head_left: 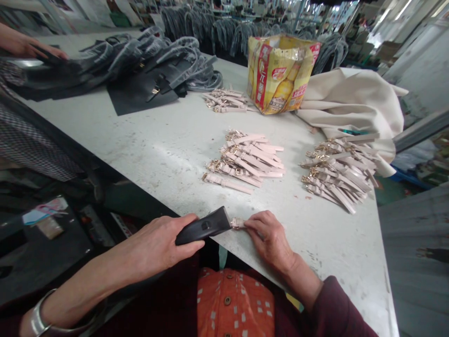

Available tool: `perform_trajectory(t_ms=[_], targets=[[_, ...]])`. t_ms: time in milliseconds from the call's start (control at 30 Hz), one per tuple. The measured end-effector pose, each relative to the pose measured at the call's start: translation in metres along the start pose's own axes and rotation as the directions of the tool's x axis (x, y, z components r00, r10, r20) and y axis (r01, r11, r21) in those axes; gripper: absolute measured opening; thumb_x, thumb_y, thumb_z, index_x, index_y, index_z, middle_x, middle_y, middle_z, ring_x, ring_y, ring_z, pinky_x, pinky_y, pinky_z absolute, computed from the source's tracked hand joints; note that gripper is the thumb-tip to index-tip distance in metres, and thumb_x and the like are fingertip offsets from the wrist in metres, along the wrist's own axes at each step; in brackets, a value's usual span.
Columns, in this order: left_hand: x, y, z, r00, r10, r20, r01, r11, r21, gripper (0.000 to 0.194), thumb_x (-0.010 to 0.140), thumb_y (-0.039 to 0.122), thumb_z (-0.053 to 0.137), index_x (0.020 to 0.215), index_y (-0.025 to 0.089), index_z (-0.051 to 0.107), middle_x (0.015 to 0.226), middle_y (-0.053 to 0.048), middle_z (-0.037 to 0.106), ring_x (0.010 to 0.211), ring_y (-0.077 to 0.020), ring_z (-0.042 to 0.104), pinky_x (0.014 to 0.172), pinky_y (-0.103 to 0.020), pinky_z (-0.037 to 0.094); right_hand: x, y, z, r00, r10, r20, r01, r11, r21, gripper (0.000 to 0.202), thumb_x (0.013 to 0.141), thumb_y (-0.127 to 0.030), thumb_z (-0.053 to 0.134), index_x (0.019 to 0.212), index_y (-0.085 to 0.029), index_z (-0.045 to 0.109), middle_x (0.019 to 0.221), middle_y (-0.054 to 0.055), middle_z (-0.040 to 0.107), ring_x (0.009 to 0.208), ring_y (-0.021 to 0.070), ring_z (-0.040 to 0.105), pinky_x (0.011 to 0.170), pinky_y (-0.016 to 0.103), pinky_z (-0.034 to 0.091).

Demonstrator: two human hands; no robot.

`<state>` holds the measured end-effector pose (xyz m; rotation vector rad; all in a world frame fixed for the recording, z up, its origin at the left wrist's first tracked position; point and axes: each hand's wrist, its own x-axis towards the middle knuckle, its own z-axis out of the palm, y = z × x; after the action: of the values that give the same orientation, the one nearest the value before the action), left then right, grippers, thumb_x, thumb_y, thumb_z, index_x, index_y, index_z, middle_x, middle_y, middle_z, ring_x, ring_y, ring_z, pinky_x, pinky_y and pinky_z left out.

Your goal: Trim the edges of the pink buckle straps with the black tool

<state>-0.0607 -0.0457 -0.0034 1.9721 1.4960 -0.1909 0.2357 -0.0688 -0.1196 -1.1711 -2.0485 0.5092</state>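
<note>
My left hand is wrapped round a black handheld tool with a small switch on its side and a wide flat end; its exact kind I cannot make out. The flat end points at the buckle end of a pale pink strap. My right hand pinches this strap near the table's front edge, and the fingers hide the rest of it. Beyond both hands lies a pile of similar buckled straps, with one strap a little apart at its near side.
More straps are heaped at the right and behind. A yellow printed carton and cream material stand beyond on the white table. Black bag pieces lie at the back left, where another person's hand is.
</note>
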Motion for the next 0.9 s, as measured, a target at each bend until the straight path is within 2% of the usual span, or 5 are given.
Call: perform_trajectory(t_ms=[200,333,433,633,900], targets=[[-0.006,-0.001,0.001,1.0,-0.02,-0.01,0.02,0.999,-0.039,0.037,0.09,0.057,0.055,0.104,0.026,0.071,0.086,-0.003,0.078,0.083,-0.028,0.074,0.072,-0.033,0.049,0.013,-0.006,-0.005,0.991,0.01,0.132,0.001,0.997,-0.082,0.013,0.099,-0.013,0.063,0.09,-0.022,0.066,0.097,0.008,0.067,0.093,0.0252,0.062,0.085,0.04,0.053],[-0.01,-0.005,0.004,1.0,0.003,-0.022,-0.004,0.998,-0.055,0.035,0.091,0.056,0.056,0.105,0.027,0.07,0.088,-0.003,0.079,0.087,-0.0289,0.075,0.073,-0.032,0.049,0.019,-0.012,-0.007,0.987,0.044,0.157,-0.053,0.997,0.055,0.015,0.101,-0.014,0.055,0.089,-0.023,0.057,0.103,0.008,0.066,0.093,0.0221,0.063,0.085,0.035,0.054],[-0.013,-0.005,0.006,1.0,0.008,-0.019,-0.009,0.998,-0.061,0.031,0.091,0.053,0.057,0.102,0.027,0.069,0.085,-0.003,0.078,0.085,-0.0281,0.075,0.071,-0.032,0.048,0.018,-0.012,-0.003,0.977,0.129,0.168,-0.148,0.984,0.104,0.015,0.104,-0.019,0.051,0.089,-0.023,0.056,0.09,0.004,0.065,0.082,0.0193,0.062,0.077,0.032,0.052],[-0.016,-0.001,0.006,1.0,0.007,-0.014,-0.008,0.997,-0.071,0.027,0.091,0.051,0.056,0.097,0.027,0.067,0.08,-0.002,0.076,0.079,-0.0267,0.074,0.068,-0.031,0.046,0.013,-0.007,0.012,0.94,0.34,-0.011,-0.336,0.932,0.136,0.018,0.105,-0.032,0.053,0.088,-0.024,0.055,0.068,-0.005,0.055,0.06,0.0152,0.054,0.06,0.027,0.045],[-0.016,-0.008,0.009,1.0,0.004,-0.009,-0.005,0.997,-0.082,0.029,0.092,0.053,0.057,0.1,0.027,0.067,0.084,-0.002,0.077,0.082,-0.0274,0.074,0.071,-0.032,0.047,0.009,-0.009,0.001,0.995,0.087,0.046,-0.094,0.979,0.179,0.012,0.1,-0.026,0.064,0.1,-0.021,0.075,0.107,0.012,0.074,0.095,0.0241,0.072,0.085,0.038,0.061]])
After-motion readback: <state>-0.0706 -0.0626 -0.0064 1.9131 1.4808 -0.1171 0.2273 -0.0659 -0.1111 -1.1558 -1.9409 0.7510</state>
